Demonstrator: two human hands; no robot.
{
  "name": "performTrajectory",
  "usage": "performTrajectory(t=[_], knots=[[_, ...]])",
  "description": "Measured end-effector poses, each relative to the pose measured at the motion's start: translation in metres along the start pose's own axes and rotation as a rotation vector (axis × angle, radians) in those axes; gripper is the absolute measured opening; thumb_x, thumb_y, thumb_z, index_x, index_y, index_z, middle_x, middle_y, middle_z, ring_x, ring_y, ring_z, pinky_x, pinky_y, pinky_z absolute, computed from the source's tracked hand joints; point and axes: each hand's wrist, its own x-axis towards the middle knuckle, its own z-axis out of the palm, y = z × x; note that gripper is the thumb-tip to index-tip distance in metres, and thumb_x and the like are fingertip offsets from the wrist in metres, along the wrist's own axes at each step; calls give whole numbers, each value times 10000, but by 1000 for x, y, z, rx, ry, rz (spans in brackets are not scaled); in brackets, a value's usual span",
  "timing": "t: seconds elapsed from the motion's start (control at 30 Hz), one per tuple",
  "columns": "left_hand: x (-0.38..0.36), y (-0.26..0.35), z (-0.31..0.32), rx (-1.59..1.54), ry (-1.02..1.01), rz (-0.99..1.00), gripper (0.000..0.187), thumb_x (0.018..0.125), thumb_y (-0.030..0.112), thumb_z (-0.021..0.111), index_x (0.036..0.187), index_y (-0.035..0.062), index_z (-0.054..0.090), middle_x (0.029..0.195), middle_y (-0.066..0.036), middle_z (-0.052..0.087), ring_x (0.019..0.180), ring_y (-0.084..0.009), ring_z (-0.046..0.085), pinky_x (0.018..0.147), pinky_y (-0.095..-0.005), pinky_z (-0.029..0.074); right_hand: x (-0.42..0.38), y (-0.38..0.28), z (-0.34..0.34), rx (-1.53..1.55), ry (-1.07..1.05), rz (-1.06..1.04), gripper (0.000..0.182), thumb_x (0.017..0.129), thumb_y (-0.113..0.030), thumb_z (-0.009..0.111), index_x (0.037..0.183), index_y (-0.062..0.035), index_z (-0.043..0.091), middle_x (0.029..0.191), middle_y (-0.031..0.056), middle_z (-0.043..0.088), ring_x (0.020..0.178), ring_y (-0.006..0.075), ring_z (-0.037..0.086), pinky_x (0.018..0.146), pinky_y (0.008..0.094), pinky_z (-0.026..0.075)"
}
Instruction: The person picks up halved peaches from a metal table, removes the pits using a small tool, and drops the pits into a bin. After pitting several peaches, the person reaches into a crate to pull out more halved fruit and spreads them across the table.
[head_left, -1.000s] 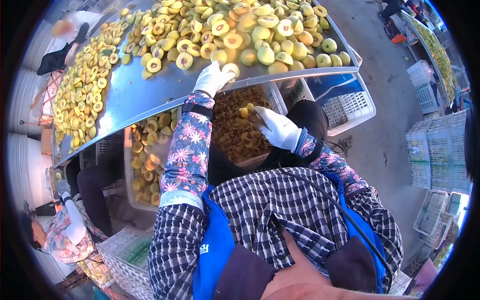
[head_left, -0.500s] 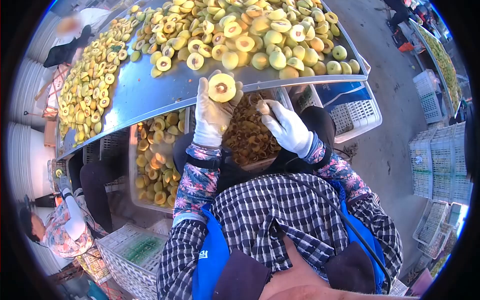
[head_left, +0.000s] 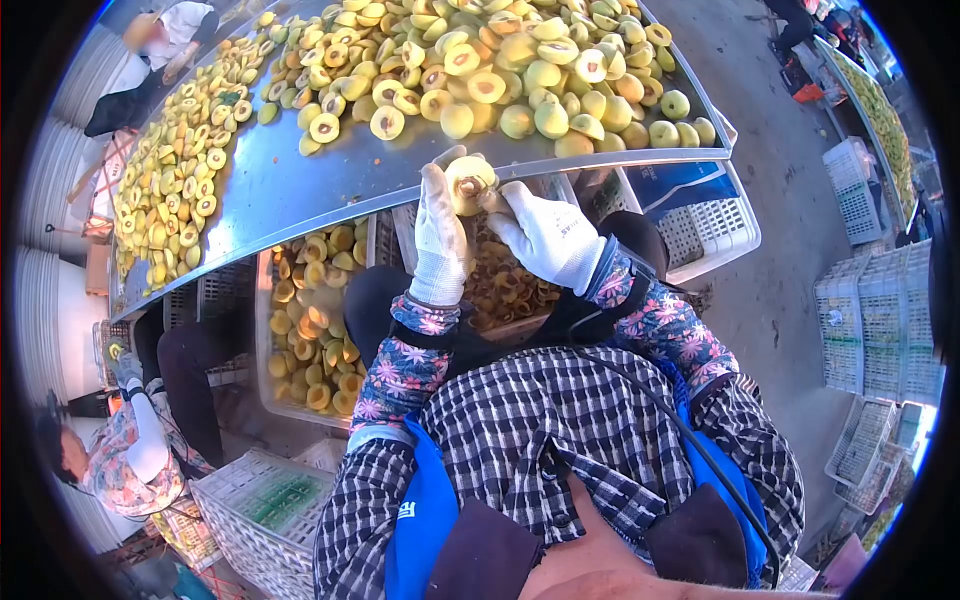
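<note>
My left hand [head_left: 440, 245], in a white glove, is closed around a halved yellow fruit [head_left: 464, 184] like an apricot or peach, its cut face and brown centre turned up. Against the right side of that half is my right hand [head_left: 555, 238], also gloved, fingers pinched at the brown centre. Whatever the right fingers grip is small and hidden. Both hands are over the near edge of a metal table [head_left: 285, 190] heaped with fruit halves [head_left: 480, 75]. Below them a crate of brown fruit scraps [head_left: 512, 290] sits between my knees.
A crate of fruit halves [head_left: 315, 335] stands left of my legs. White plastic crates are under the table's right end [head_left: 690, 235], at lower left [head_left: 265, 500] and stacked at right [head_left: 870, 320]. A co-worker [head_left: 135, 450] sits at left; another person [head_left: 170, 40] is behind the table.
My right hand has moved left and up to meet the fruit half. My left hand has shifted slightly right, and the half has tilted.
</note>
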Motion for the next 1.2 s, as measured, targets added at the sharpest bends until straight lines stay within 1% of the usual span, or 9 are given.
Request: performTrajectory(t=[0.27, 0.4, 0.47, 0.7, 0.8, 0.87, 0.9, 1.03, 1.2], knots=[[-2, 2, 7, 98, 57, 75, 594, 994, 542, 336, 1265, 31, 472, 1107, -91, 590, 1014, -165, 567, 929, -297, 446, 4, 1, -1, 73, -102, 93, 223, 927, -227, 570, 1030, -46, 487, 713, 179, 622, 689, 374, 636, 636, 434, 490], [-7, 4, 1, 266, -12, 177, 635, 975, 588, 331, 1248, 31, 472, 1124, -121, 599, 1006, -194, 591, 908, -320, 474, 5, 13, -2, -13, -112, -56, 279, 920, -280, 561, 1027, -38, 472, 734, 203, 625, 684, 400, 626, 588, 463, 505], [-10, 6, 1, 264, -10, 115, 481, 1010, 453, 398, 1156, 16, 538, 1021, -69, 591, 932, -130, 574, 854, -273, 471, 4, 16, -2, -41, -173, -31, 280, 914, -279, 564, 997, -30, 466, 735, 200, 628, 681, 396, 629, 592, 462, 507], [-1, -4, -4, 243, -7, 93, 444, 1018, 416, 403, 1139, 14, 546, 985, -69, 593, 871, -124, 574, 801, -267, 478, 0, 13, 8, 227, -280, 187, 288, 958, -300, 512, 976, -20, 449, 743, 238, 608, 692, 426, 605, 592, 485, 467], [5, 3, 0, 123, 35, 23, 393, 1008, 368, 444, 1171, 22, 535, 1026, -88, 596, 891, -169, 601, 823, -310, 505, -3, 10, 9, 259, -53, 115, 260, 958, -274, 519, 999, -25, 458, 756, 229, 610, 724, 421, 613, 613, 472, 477], [7, 15, -1, -323, 109, -236, 349, 979, 299, 481, 1207, 38, 524, 1095, -106, 594, 961, -237, 618, 878, -376, 518, -6, 6, -3, 284, 69, 99, 256, 967, -257, 512, 1086, -31, 492, 757, 204, 617, 724, 402, 624, 628, 442, 495], [7, 17, -6, -421, 60, -242, 372, 894, 180, 514, 1243, 50, 520, 1167, -125, 581, 1070, -304, 588, 962, -466, 484, -7, 8, -4, 287, 74, 73, 255, 968, -257, 512, 1087, -32, 500, 761, 205, 619, 725, 401, 624, 628, 440, 496], [6, 16, -12, -568, -128, -212, 531, 801, 138, 552, 1307, 5, 458, 1243, -177, 560, 1176, -359, 518, 1048, -536, 388, -12, 7, -3, 256, 54, 106, 250, 966, -263, 519, 1061, -32, 519, 756, 203, 623, 710, 394, 624, 610, 439, 495], [7, 12, 4, -621, -75, -229, 421, 876, 300, 571, 1186, 18, 548, 1152, -146, 601, 1100, -329, 555, 991, -556, 430, -14, 4, 7, 122, 102, 58, 249, 948, -244, 545, 1031, -12, 507, 701, 213, 607, 664, 391, 616, 567, 455, 481]])
